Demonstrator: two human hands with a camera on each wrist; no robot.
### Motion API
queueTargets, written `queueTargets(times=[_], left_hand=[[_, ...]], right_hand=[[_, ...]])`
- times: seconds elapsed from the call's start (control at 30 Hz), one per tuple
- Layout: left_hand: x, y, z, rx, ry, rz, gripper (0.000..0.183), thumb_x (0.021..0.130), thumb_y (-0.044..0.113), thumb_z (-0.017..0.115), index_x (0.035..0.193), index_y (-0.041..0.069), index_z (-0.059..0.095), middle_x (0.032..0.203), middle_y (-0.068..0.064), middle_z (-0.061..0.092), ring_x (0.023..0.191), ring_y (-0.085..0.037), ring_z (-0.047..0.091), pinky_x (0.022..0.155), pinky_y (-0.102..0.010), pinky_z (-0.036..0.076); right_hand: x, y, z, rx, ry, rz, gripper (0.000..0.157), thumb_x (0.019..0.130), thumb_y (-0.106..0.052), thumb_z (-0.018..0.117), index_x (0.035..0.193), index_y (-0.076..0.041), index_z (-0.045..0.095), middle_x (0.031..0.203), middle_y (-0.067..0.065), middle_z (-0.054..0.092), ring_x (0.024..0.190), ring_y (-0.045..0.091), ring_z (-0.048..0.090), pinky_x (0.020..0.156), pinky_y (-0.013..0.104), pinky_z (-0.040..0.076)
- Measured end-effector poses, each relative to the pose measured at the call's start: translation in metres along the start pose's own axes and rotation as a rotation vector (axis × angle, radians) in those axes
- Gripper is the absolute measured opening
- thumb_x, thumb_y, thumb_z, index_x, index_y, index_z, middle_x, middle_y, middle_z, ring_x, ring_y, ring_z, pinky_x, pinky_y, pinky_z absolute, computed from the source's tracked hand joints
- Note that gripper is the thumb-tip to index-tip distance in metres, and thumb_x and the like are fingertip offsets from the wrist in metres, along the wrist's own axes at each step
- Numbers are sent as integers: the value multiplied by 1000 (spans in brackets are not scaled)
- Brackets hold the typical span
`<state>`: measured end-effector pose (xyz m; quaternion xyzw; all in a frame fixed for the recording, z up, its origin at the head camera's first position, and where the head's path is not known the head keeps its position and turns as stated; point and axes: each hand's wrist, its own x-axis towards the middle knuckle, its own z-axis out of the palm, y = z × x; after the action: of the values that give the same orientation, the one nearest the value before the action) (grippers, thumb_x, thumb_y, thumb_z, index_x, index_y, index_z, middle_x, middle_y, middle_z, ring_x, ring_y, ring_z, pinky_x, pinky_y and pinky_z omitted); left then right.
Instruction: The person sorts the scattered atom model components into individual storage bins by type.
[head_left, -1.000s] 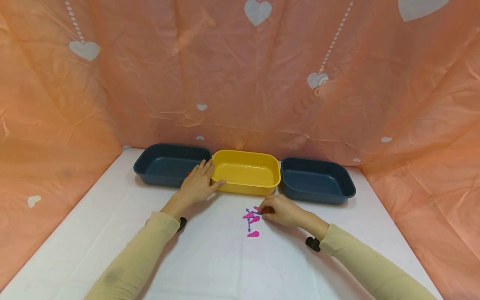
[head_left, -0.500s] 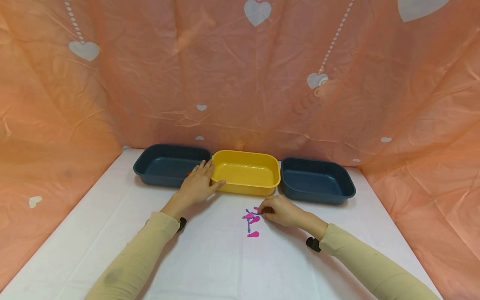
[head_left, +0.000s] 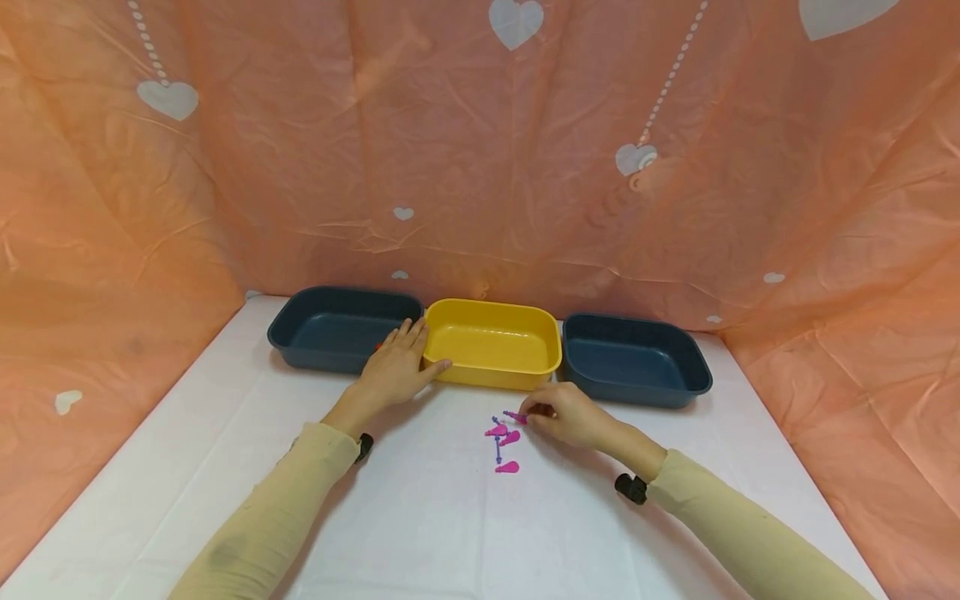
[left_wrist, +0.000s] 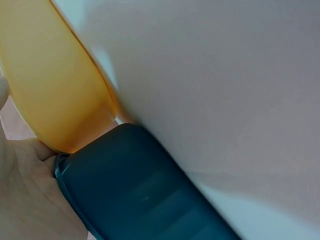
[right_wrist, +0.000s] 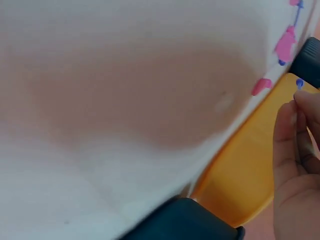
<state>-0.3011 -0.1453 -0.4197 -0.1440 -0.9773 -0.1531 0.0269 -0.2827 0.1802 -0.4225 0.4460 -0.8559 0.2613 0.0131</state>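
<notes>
My left hand [head_left: 393, 367] lies with straight fingers over the meeting rims of the left dark blue tray [head_left: 300, 360] and the yellow tray [head_left: 487, 377]. In the left wrist view its palm [left_wrist: 30, 195] is against the dark rim. My right hand [head_left: 566, 414] pinches a small purple stick with knobbed ends, whose tip [right_wrist: 299, 83] shows beyond the fingertips in the right wrist view. Just left of that hand lie several flat pink bulb-shaped pieces [head_left: 508, 467], and another purple stick [head_left: 498, 450] lies among them on the white cloth.
A second dark blue tray [head_left: 637, 392] stands right of the yellow one, all three in a row at the back. Something small and red [head_left: 378, 347] shows by my left fingers at the left tray. Orange heart-patterned cloth [head_left: 480, 167] hangs behind and along both sides.
My right hand has risen slightly toward the yellow tray, lifting the purple stick off the group of pieces. My left hand has stayed in place.
</notes>
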Motion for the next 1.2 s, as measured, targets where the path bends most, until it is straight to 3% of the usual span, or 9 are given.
queueTargets(times=[0.3, 0.53, 0.9, 1.2], left_hand=[[3, -1, 2, -3, 0, 3, 90, 105, 63, 45, 163, -3, 23, 172, -17, 17, 160, -35, 10, 129, -53, 13], [3, -1, 1, -4, -12, -5, 90, 105, 64, 44, 163, -2, 23, 173, -15, 15, 160, -34, 8, 129, -51, 12], [2, -2, -1, 4, -16, -11, 90, 105, 62, 44, 163, -2, 22, 173, -17, 16, 160, -36, 9, 129, -51, 12], [1, -2, -1, 26, -13, -1, 90, 105, 63, 45, 163, -4, 23, 172, -17, 16, 160, -36, 11, 129, -52, 14]], right_hand=[[17, -5, -12, 44, 162, -7, 13, 90, 4, 78, 101, -2, 78, 91, 4, 70, 79, 15, 65, 72, 24, 59], [42, -3, -18, 100, 231, 50, 14, 93, 2, 75, 106, -1, 78, 96, 7, 74, 83, 20, 70, 77, 27, 61], [88, 11, -12, 70, 186, 215, 14, 99, -6, 71, 111, -1, 77, 100, 11, 71, 84, 22, 63, 78, 30, 57], [114, 21, -6, 69, 117, 307, 18, 102, -8, 67, 116, -1, 76, 110, 14, 73, 97, 27, 67, 93, 38, 59]])
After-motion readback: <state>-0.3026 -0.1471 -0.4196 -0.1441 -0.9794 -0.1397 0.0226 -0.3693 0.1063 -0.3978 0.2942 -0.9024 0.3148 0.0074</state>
